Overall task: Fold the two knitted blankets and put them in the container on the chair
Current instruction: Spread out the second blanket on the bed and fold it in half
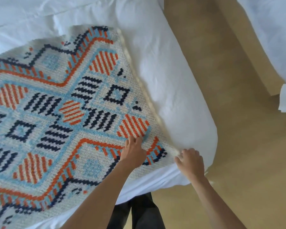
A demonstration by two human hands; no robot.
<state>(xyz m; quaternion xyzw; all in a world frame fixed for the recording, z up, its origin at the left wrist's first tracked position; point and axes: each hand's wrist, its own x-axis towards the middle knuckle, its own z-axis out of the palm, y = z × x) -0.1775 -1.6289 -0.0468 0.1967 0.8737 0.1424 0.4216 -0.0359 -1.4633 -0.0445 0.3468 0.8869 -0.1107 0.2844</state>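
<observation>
A knitted blanket point(59, 104) with an orange, light blue and navy pattern on cream lies spread flat over the white bed point(163, 71). My left hand point(133, 152) rests on the blanket near its near right corner, fingers pressing down on the knit. My right hand point(190, 161) pinches the cream edge of that corner, right at the bed's edge. Only one blanket shows. The chair and the container are out of view.
Tan carpet point(229, 121) runs along the right of the bed. A second white-covered bed point(274, 38) fills the top right corner, with a tan base under it. My dark trouser legs point(139, 212) stand against the bed's near edge.
</observation>
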